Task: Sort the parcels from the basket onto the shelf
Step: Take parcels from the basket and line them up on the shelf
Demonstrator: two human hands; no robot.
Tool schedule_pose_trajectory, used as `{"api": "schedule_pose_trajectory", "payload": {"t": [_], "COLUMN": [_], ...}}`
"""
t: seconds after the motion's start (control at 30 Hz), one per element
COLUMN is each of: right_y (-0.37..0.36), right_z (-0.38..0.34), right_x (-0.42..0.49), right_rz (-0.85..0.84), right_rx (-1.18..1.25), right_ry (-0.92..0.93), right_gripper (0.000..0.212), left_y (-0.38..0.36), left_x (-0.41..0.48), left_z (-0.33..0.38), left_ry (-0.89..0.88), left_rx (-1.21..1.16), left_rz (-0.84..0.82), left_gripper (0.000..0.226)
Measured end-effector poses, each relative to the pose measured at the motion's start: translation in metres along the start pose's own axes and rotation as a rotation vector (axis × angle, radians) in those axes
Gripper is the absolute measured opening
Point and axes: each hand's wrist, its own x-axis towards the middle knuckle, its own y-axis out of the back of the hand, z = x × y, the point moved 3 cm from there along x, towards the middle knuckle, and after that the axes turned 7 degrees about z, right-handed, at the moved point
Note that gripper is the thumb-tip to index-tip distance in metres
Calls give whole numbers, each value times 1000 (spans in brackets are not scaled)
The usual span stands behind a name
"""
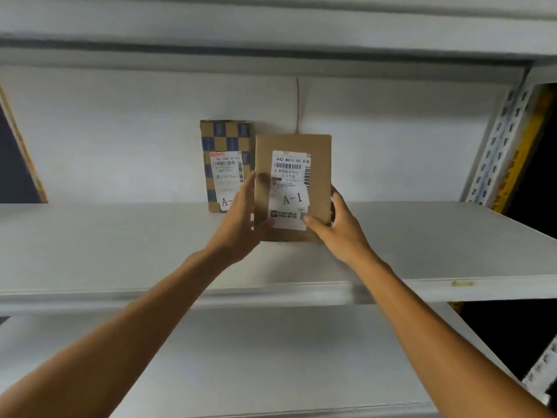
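Head view: both bare arms reach up and forward to a brown parcel [321, 164] held upright, its face toward the camera. A white shipping label [291, 191] on that face carries barcodes and a large "A-1".

The left grip [241, 224] is on the brown parcel's left edge. Its fingers [249, 184] run up along that edge, somewhat blurred, and the thumb lies across the lower front beside the label, so the parcel is pinched between thumb and fingers. The right grip [340, 227] clasps the lower right corner of the brown parcel. Its thumb presses the front at the label's bottom corner and its fingers wrap round the right edge to the back.

Below the brown parcel lies the white shelf board [120, 242]. The parcel's bottom edge is low over the board, well back from the board's front lip, though I cannot tell whether it touches. Just left of the brown parcel and slightly behind it, a checkered parcel [226, 137] in blue and tan stands on the board against the white back wall [120, 131]. The left grip hides part of its label. Well to the right of the brown parcel rises a perforated white upright post [497, 146]. A lower shelf board [271, 357] shows beneath the forearms.
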Motion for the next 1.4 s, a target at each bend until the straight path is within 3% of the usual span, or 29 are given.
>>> {"api": "schedule_pose_trajectory", "payload": {"t": [0.2,0.33,0.47,0.6,0.87,1.1,1.2,1.3,1.4], "right_y": [-20,-35,-50,-60,-61,-61,-57,-42,-12], "right_z": [15,32,39,45,73,84,80,67,50], "right_x": [48,63,95,121,151,155,148,133,112], "right_rz": [-8,-10,13,67,43,23,12,13,-4], "right_rx": [-20,-92,-143,-231,-320,-254,-106,310,271], "right_ry": [-29,-30,-77,-95,-115,-78,-244,-438,-340], "right_gripper": [74,74,67,62,43,45,44,42,42], "left_y": [-10,-13,-17,-25,-49,-57,-52,-50,-53], "left_x": [44,48,69,93,107,107,105,104,100], "left_z": [-28,-45,-59,-67,-102,-106,-95,-78,-57], "left_ry": [-98,-279,-273,-521,-510,-459,-449,-380,-258], "left_rx": [219,466,650,925,1108,1118,1086,953,679], "left_rz": [-24,-76,-67,-88,-257,-265,-303,-334,-298], "left_gripper": [82,100,100,90,81,79,74,65,57]}}
